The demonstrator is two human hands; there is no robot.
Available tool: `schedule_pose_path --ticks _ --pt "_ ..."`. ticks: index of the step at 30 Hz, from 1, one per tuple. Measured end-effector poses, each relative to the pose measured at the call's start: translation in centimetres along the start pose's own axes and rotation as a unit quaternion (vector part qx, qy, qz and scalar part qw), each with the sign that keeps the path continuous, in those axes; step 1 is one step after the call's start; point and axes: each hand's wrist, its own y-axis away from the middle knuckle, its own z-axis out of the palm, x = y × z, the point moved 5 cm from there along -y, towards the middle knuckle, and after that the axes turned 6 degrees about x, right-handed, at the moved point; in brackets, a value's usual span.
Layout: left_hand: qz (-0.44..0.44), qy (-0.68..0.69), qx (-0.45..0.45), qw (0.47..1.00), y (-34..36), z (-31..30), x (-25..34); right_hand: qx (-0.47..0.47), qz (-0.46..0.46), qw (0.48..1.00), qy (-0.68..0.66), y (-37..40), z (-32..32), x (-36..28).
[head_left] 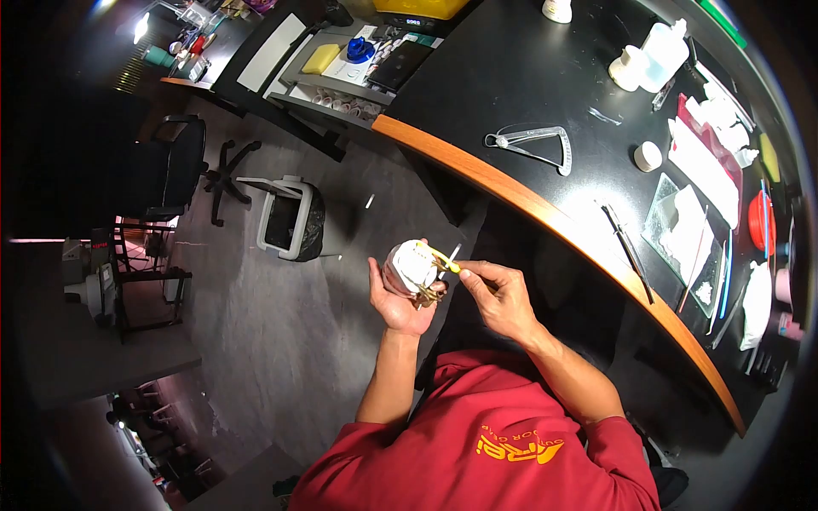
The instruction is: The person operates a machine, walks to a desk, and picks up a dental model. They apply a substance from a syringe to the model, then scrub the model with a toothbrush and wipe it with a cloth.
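My left hand [394, 300] cups a white plaster dental cast [411, 266] with pinkish sides and small metal parts on it, held up over the floor in front of my chest. My right hand [501, 294] pinches a thin tool with a yellow-tipped handle [449, 263], its end resting against the top of the cast. Both hands meet just left of the curved black worktable [528, 77]. I wear a red shirt.
On the worktable lie metal calipers [537, 143], a thin dark instrument [628, 249], a glass slab with white plaster [682, 234], white bottles [652, 58], a small white jar [648, 156] and a red bowl [760, 220]. A grey waste bin [288, 219] and office chair [175, 166] stand on the floor.
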Motion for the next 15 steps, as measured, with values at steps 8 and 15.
schedule_pose_path --ticks 8,15 --pt "-0.008 -0.031 -0.048 0.998 0.2 0.8 0.3 0.038 -0.097 0.993 0.050 -0.4 -0.7 0.0" --pt "-0.022 -0.010 -0.019 1.000 0.2 0.8 -0.1 0.063 -0.124 0.986 0.092 0.5 -1.3 0.3"
